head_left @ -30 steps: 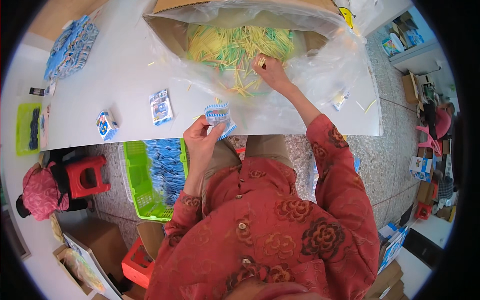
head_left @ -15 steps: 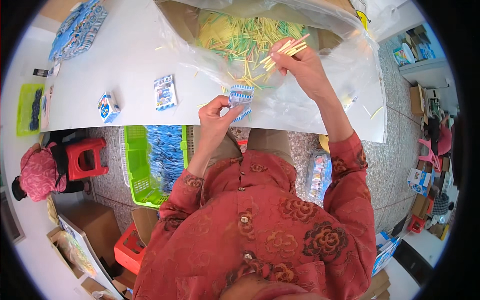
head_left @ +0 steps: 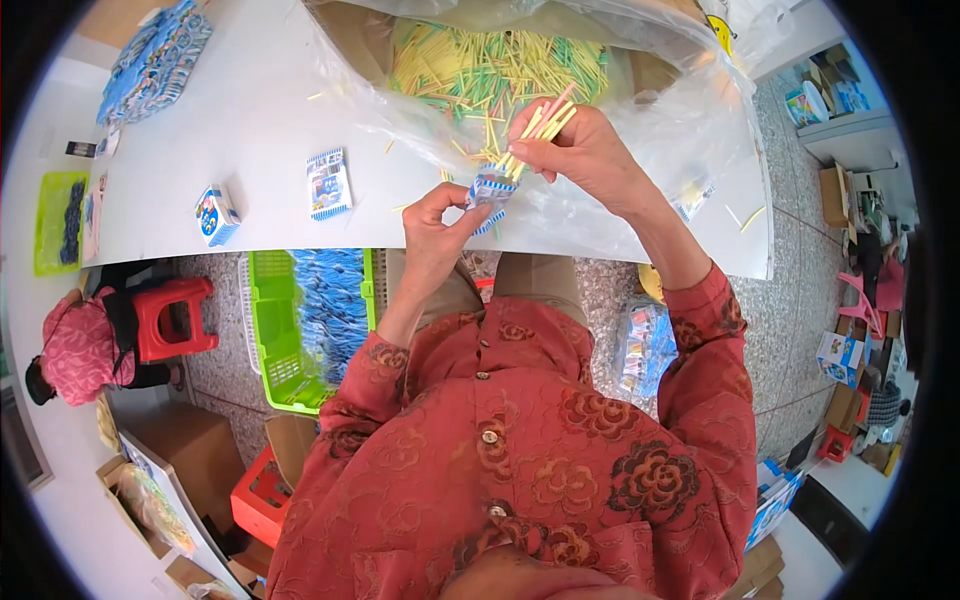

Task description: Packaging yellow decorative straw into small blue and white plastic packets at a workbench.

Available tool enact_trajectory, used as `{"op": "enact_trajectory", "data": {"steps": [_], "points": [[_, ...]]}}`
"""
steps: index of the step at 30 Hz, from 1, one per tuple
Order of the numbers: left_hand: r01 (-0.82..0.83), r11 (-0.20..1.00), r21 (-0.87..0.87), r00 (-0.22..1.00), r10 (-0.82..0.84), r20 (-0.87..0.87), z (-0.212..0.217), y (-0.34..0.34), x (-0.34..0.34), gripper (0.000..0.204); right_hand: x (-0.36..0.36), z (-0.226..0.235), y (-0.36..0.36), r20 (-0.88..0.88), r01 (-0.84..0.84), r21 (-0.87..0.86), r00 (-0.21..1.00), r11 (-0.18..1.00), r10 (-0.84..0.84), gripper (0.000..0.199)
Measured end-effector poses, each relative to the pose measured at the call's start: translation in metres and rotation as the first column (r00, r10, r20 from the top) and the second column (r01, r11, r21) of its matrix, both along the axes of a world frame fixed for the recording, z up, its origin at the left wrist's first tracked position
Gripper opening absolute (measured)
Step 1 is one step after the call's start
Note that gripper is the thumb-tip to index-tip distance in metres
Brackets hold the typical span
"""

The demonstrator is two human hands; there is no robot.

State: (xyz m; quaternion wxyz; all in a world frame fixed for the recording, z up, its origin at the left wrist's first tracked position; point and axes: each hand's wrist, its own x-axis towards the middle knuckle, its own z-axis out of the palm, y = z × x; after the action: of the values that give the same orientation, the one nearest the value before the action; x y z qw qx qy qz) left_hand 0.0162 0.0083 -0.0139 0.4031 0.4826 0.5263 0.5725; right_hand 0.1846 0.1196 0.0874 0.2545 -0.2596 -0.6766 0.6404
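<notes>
My left hand (head_left: 435, 222) pinches a small blue and white packet (head_left: 491, 188) by its lower edge, just above the table's near edge. My right hand (head_left: 585, 152) grips a bundle of thin yellow and pink sticks (head_left: 538, 128) whose lower ends touch the packet's open top. Behind both hands a cardboard box lined with clear plastic (head_left: 690, 110) holds a heap of yellow and green sticks (head_left: 480, 70).
On the white table (head_left: 250, 120) lie a flat blue packet (head_left: 328, 183), a small filled packet (head_left: 216, 214) and a pile of packets (head_left: 155, 60) at far left. Under the table stands a green basket (head_left: 280, 340) of blue packets, with a red stool (head_left: 170, 315) beside it.
My right hand lifted a bundle of sticks out of the box and brought it down to the packet. My left hand raised the packet toward it.
</notes>
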Motion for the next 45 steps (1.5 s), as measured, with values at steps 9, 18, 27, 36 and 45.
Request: {"op": "enact_trajectory", "data": {"steps": [9,18,27,36,45], "points": [[-0.040,0.999,0.007,0.999,0.040,-0.029,-0.002,0.002,0.001,0.008,-0.001,0.002,-0.004,0.079,-0.012,0.155,0.997,0.988,0.000,0.008],[0.009,1.000,0.001,1.000,-0.009,-0.001,0.004,0.001,0.001,0.007,-0.002,-0.002,0.000,0.048,-0.030,0.046,0.998,0.998,0.028,0.009],[0.031,0.998,0.046,0.999,-0.030,-0.010,0.004,0.002,-0.003,0.007,-0.003,-0.005,0.006,-0.012,-0.028,-0.029,1.000,0.999,0.028,0.008],[0.009,0.997,0.072,1.000,-0.007,-0.020,0.004,0.002,-0.004,0.008,-0.005,-0.009,0.002,-0.007,0.012,-0.042,1.000,0.999,-0.012,0.007],[0.026,0.997,-0.078,0.992,-0.017,0.123,0.003,0.008,-0.001,0.008,-0.009,-0.001,-0.008,0.193,-0.063,0.405,0.981,0.912,-0.018,0.006]]}}
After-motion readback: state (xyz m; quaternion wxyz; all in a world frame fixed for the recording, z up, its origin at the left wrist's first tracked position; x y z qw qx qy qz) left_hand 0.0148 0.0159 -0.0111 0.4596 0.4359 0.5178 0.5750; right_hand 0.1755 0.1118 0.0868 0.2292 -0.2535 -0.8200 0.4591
